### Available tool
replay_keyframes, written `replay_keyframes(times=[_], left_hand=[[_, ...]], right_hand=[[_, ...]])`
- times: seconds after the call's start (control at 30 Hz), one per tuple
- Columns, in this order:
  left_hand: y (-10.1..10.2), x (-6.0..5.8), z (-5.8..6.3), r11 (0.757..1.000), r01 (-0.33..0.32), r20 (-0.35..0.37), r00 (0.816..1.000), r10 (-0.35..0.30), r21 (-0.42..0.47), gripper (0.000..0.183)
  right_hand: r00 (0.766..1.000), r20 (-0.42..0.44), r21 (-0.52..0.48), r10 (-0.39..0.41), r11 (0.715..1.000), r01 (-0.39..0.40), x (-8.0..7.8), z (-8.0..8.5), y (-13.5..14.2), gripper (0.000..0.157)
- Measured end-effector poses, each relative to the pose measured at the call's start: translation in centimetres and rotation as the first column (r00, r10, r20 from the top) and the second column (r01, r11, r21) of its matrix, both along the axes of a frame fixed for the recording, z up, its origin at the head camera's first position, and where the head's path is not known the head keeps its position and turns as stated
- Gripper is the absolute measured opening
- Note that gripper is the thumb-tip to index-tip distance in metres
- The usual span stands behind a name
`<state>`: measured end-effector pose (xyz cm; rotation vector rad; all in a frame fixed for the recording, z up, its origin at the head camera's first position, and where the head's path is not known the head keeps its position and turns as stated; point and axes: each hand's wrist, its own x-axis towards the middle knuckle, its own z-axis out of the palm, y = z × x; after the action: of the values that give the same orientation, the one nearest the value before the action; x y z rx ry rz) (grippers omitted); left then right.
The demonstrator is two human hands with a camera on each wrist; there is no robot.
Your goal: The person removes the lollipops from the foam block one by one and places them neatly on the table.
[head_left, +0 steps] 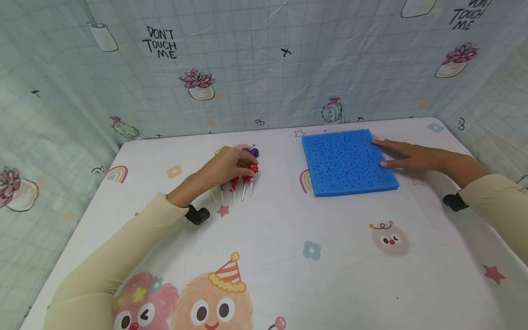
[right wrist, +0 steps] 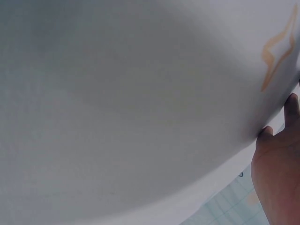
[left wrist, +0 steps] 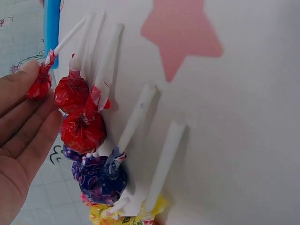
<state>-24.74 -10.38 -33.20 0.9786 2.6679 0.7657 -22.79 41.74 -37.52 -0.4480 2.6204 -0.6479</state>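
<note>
In the left wrist view, my left hand (head_left: 224,166) pinches a red-wrapped lollipop (left wrist: 40,88) between thumb and fingers, its white stick pointing away. Right beside it lie two more red lollipops (left wrist: 83,132), then a dark purple one (left wrist: 102,180) and some in yellow wrappers (left wrist: 154,208). The hand hides part of this group in the head view, where a purple lollipop (head_left: 252,151) shows behind the fingers. My right hand (head_left: 406,153) touches the right edge of a flat blue foam block (head_left: 346,160) with thumb and extended fingers. In the right wrist view the block is out of sight.
A white cloth with printed cartoon figures covers the table (head_left: 268,229). The foam block lies to the right of the lollipops. A patterned curtain (head_left: 255,59) hangs behind the table and at both sides. A black wrist device (head_left: 198,215) sits at the left cuff.
</note>
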Motion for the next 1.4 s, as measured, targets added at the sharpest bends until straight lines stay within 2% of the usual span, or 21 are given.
replay_keyframes(times=[0.6,0.77,0.97,1.23,1.4], left_hand=[[-1.0,0.1,0.0,0.994,0.100,-0.047,0.994,-0.103,-0.051,0.026],[-0.7,0.2,-0.3,0.994,0.099,-0.060,0.993,-0.102,-0.051,0.025],[-0.4,0.3,-0.8,0.995,0.067,-0.046,0.996,-0.070,-0.067,0.026],[0.0,0.2,-1.2,0.995,0.059,-0.103,0.992,-0.067,-0.079,0.024],[0.3,0.4,-1.6,0.996,0.044,-0.079,0.996,-0.050,-0.078,0.020]], right_hand=[[1.000,0.002,0.001,-0.011,1.000,0.011,0.0,-0.1,0.1,0.082],[1.000,0.000,-0.014,-0.011,1.000,0.011,0.0,-0.2,0.1,0.082],[1.000,-0.007,-0.017,-0.014,1.000,0.014,0.2,-0.4,-0.1,0.082],[1.000,-0.016,-0.022,-0.011,1.000,0.010,0.3,-0.4,0.1,0.082],[1.000,-0.010,-0.026,-0.020,0.999,0.019,0.3,-0.5,0.0,0.082]])
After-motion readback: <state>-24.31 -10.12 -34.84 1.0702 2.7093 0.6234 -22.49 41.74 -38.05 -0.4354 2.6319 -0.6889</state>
